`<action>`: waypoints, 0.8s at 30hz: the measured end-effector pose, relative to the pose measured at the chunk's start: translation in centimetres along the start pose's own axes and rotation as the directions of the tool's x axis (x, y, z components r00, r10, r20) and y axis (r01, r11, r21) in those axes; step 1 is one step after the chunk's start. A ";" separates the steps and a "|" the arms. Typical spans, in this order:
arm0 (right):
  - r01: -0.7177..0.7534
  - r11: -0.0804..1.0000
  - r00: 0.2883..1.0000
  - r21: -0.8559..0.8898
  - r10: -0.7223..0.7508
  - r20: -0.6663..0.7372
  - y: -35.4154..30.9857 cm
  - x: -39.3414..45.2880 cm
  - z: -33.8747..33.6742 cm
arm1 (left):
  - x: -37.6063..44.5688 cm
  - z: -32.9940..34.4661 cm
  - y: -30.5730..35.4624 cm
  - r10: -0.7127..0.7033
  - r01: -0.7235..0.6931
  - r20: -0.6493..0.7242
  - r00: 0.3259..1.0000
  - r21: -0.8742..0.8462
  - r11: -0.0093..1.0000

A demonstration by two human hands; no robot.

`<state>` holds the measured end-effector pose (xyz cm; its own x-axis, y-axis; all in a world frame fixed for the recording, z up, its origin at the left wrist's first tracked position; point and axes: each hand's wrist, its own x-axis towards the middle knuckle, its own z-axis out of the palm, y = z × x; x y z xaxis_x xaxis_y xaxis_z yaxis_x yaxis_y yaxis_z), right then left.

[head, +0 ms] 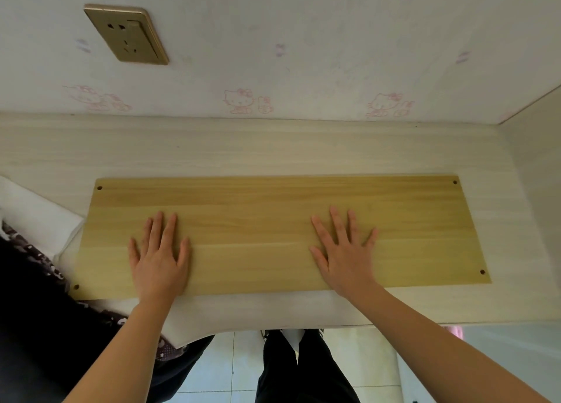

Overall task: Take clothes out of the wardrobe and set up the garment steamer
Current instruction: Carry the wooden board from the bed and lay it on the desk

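Two flat palms, the left hand and right hand, fingers straight, press the wooden board onto the pale surface, probably steadying it as a base for steaming.

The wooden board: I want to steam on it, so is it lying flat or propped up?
Flat. The wooden board lies on the pale surface, with the left hand and right hand spread palm-down on it.

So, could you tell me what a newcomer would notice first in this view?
Probably the long yellow wooden board lying across the pale surface, with the left hand and right hand pressed flat on it. Next, the gold wall socket at upper left, on wallpaper with pink cartoon cats.
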<state>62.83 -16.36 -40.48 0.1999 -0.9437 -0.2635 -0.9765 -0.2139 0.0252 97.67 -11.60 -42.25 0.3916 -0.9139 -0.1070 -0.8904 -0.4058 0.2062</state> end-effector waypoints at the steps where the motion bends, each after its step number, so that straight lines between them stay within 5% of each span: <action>1: -0.001 1.000 1.000 -0.001 0.001 -0.001 -0.2 -0.1 0.0 | 0.1 0.0 -0.1 0.005 -0.005 0.000 1.000 0.006 1.000; 24: -0.042 0.999 0.997 0.011 0.041 0.069 -0.7 0.2 -0.4 | 0.4 0.4 1.2 0.017 -0.016 0.035 0.999 -0.024 1.000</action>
<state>63.63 -16.52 -40.17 0.1537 -0.9319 -0.3285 -0.9849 -0.1715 0.0257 96.71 -12.44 -42.47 0.3684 -0.9194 -0.1380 -0.8906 -0.3916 0.2313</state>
